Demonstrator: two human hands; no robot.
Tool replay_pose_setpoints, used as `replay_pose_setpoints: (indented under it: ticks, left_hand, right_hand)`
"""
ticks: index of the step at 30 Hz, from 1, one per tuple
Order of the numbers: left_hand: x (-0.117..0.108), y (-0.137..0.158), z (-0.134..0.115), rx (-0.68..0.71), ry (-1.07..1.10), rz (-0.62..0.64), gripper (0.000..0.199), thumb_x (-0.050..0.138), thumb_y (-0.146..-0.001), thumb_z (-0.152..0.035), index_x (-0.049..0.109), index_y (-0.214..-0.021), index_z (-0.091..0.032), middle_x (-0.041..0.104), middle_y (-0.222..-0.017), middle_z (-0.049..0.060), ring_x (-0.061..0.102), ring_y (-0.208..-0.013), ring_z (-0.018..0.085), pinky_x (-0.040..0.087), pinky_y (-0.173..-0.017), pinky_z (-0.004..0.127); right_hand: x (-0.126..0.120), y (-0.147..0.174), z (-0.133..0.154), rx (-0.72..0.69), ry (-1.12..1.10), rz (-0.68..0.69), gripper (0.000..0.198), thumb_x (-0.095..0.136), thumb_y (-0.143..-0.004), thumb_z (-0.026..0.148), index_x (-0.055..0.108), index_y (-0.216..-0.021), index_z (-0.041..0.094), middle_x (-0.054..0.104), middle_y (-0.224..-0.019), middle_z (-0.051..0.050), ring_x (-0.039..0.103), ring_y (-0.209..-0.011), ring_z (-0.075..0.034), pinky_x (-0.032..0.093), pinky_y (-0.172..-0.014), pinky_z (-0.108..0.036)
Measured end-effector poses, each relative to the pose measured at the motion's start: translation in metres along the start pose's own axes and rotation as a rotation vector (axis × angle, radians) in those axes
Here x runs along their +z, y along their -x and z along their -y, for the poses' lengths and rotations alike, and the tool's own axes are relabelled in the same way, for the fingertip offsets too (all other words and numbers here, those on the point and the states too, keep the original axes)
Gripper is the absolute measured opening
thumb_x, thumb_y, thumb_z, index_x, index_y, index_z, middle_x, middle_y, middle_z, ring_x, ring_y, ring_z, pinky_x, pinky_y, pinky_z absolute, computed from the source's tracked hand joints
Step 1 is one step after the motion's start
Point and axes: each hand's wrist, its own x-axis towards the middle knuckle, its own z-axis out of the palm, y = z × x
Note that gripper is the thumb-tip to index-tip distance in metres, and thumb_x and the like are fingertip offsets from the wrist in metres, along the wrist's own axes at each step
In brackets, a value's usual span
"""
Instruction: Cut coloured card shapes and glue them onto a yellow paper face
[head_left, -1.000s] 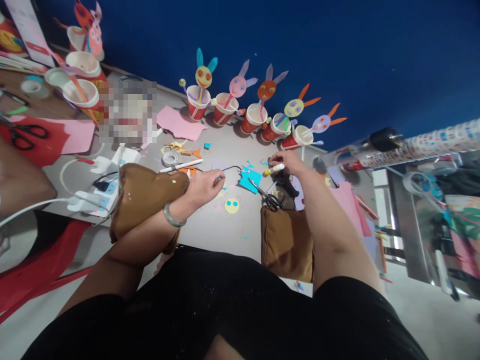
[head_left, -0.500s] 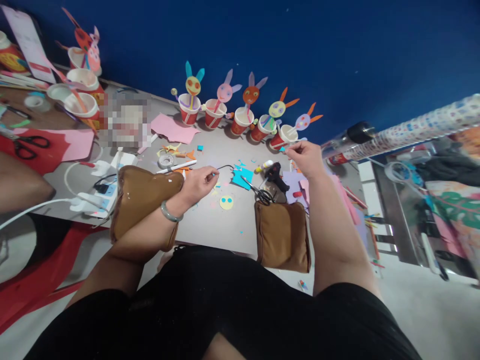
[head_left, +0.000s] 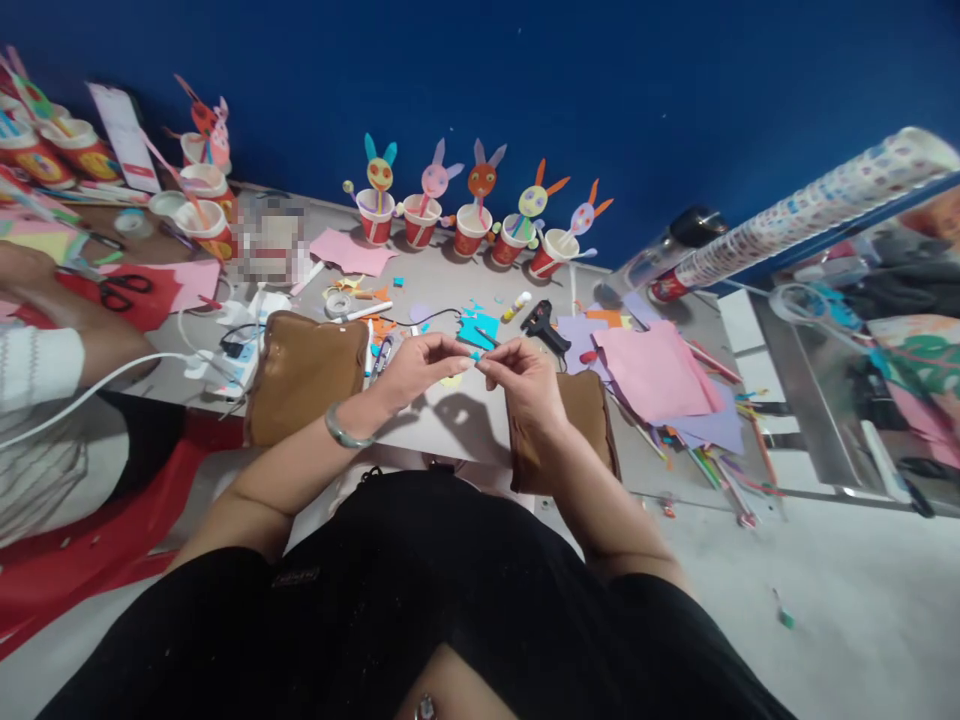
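Note:
My left hand (head_left: 416, 375) and my right hand (head_left: 525, 378) meet above the near part of the table, thumbs and forefingers pinched. Between their fingertips is a small blue paper piece (head_left: 475, 356), which both hands appear to grip. Just beyond lies a larger blue paper sheet (head_left: 477, 326) with a ragged edge. Scissors (head_left: 486, 338) rest on it, their handles hidden by my right hand. Under my fingers a yellow paper disc (head_left: 451, 382) shows only in part. A black glue gun (head_left: 546, 326) lies beyond my right hand, near a yellow glue stick (head_left: 516, 306).
Several red paper cups (head_left: 472, 232) with paper rabbit figures line the wall. Brown cushions (head_left: 306, 375) lie at the table edge. Pink paper (head_left: 660, 370) is at right, a power strip (head_left: 238, 370) at left. Another person's arm (head_left: 67, 310) reaches in from the left.
My right hand has come left and nearer from beside the cups, bringing a blue paper scrap to my left hand. My left hand has shifted slightly right, and the view has turned.

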Motion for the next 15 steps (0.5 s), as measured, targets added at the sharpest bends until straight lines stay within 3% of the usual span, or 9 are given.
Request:
replay_pose_setpoints:
  ticks: [6,15]
  left_hand:
    - [0.006,0.018,0.006,0.028,-0.044,-0.074,0.017,0.074,-0.074,-0.034,0.068,-0.075,-0.018,0.062,-0.067,-0.001,0.052,-0.064,0.009,0.045,-0.065,0.027]
    - [0.016,0.028,0.003,-0.086,0.036,-0.037,0.015,0.070,-0.076,-0.032,0.068,-0.074,-0.017,0.063,-0.066,0.000,0.053,-0.061,0.009,0.043,-0.060,0.026]
  right_hand:
    - [0.009,0.020,-0.014,0.044,-0.092,-0.016,0.035,0.092,-0.064,0.042,0.063,-0.073,0.023,0.066,-0.068,0.004,0.053,-0.051,-0.009,0.049,-0.051,-0.026]
    - [0.005,0.036,-0.012,0.105,-0.206,-0.014,0.039,0.093,-0.060,0.041,0.061,-0.074,0.023,0.064,-0.064,0.005,0.051,-0.049,-0.008,0.046,-0.049,-0.025]
